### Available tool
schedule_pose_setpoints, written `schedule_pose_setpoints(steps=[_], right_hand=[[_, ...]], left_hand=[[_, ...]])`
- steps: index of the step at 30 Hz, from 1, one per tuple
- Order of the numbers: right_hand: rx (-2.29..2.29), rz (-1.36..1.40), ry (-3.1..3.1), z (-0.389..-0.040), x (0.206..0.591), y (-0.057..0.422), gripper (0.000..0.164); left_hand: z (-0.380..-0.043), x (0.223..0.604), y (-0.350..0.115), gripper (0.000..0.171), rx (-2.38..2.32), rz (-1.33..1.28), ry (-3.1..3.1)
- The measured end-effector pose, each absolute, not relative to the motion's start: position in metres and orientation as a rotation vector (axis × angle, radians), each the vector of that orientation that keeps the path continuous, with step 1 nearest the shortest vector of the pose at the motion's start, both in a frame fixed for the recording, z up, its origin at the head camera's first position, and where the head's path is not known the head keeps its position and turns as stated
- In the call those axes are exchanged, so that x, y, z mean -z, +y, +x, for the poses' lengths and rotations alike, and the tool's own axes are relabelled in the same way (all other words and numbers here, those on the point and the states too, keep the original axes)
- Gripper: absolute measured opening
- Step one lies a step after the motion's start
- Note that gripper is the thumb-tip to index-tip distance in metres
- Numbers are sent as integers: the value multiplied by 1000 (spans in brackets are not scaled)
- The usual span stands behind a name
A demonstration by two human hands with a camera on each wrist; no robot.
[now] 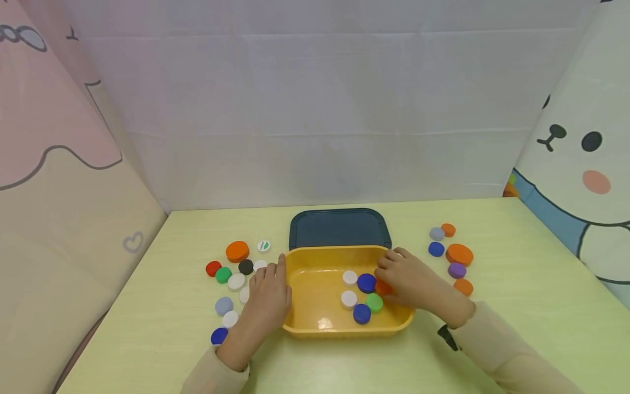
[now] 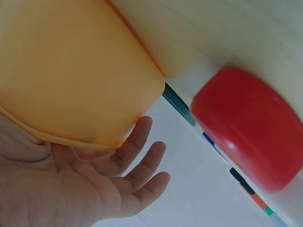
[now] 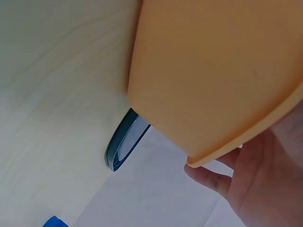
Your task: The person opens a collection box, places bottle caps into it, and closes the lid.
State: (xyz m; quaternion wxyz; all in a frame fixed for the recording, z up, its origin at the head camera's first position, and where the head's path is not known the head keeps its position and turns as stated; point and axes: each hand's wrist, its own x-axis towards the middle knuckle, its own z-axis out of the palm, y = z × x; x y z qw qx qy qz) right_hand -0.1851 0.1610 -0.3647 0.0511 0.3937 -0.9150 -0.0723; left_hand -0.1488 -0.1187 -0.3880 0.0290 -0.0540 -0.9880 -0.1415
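Note:
A yellow tray (image 1: 315,331) stands in the middle of the table, with white, blue, green and orange bottle caps inside. My left hand (image 1: 268,295) holds its left rim, thumb on the inner side; in the left wrist view the other fingers (image 2: 149,161) spread past the tray's corner. My right hand (image 1: 410,279) reaches over the right rim and pinches an orange bottle cap (image 1: 383,288), partly covered by the fingers. The thumb and some fingertips are hidden in the right wrist view. A blue cap (image 1: 361,313) and a green cap (image 1: 374,302) lie close by.
Behind the tray lies a dark lid-like tray (image 1: 339,229). Several loose caps, among them a red one (image 1: 214,268), lie left of my left hand. More, including a purple cap (image 1: 457,270), lie at the right. A white cloth (image 1: 320,137) hangs behind the table.

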Motion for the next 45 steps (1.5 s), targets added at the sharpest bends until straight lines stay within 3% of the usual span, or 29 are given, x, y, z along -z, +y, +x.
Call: schedule_pose_setpoints(steps=[28, 45], right_hand=[[192, 1178, -2762, -184, 348, 165, 33], [71, 1003, -2594, -193, 331, 223, 30]], left_hand=[[-149, 388, -119, 55, 425, -169, -3047], [-149, 386, -118, 55, 435, -163, -3050]])
